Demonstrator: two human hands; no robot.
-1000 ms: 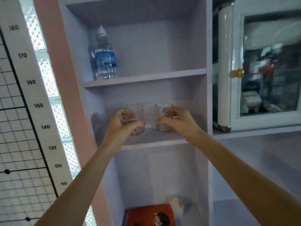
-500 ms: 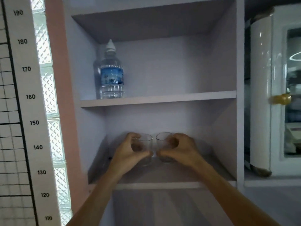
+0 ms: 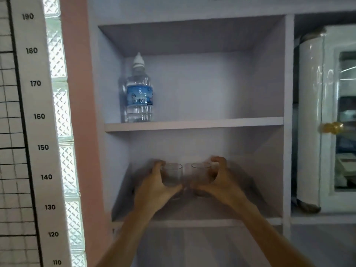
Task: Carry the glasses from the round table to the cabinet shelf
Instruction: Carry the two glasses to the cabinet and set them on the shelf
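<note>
Since half a second ago my view has closed in on the cabinet, so the shelves fill more of the frame, and my two hands have reached deeper into the lower compartment. My left hand wraps the left glass, thumb in front and fingers curled round its far side, clamped on it. My right hand grips the right glass the same way, fingers over the top of the rim side and thumb low at the front. The two glasses stand upright just beside each other at lower centre of the frame, over the lower shelf; I cannot tell whether their bases touch the board, the picture is blurred there. On the upper shelf, centre left, a water bottle stands upright. A height chart runs down the left edge, and a white glass-door cabinet sits at the right.
</note>
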